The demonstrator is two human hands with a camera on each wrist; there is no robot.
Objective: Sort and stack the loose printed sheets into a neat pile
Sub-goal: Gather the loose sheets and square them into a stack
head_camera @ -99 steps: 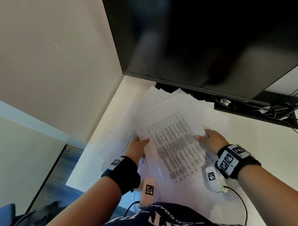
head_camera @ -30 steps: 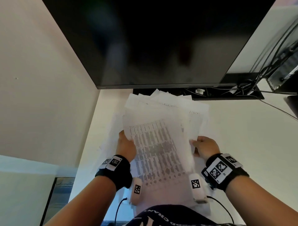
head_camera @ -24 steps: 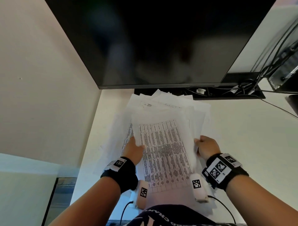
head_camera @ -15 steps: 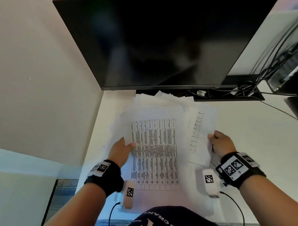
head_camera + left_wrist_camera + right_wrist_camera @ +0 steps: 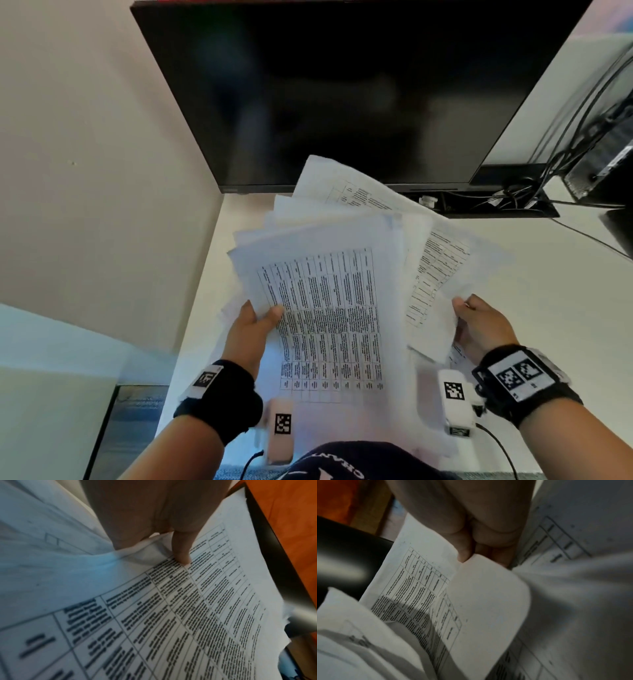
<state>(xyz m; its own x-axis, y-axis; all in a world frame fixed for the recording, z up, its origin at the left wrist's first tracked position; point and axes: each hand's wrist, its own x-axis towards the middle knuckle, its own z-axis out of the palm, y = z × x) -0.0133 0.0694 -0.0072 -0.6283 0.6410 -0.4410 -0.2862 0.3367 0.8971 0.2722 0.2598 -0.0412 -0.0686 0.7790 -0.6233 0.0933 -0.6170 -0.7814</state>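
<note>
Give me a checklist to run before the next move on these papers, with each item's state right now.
1. Left hand grips the main stack, thumb on the table print: ok.
2. Right hand pinches the side sheets: ok.
3. Edges squared: not ok, sheets fan out at the far end.
4. All sheets facing the same way: cannot tell.
5. Far corners free of the monitor: cannot tell, one corner overlaps it in the head view.
6. Desk bare on the right for setting down: ok.
</note>
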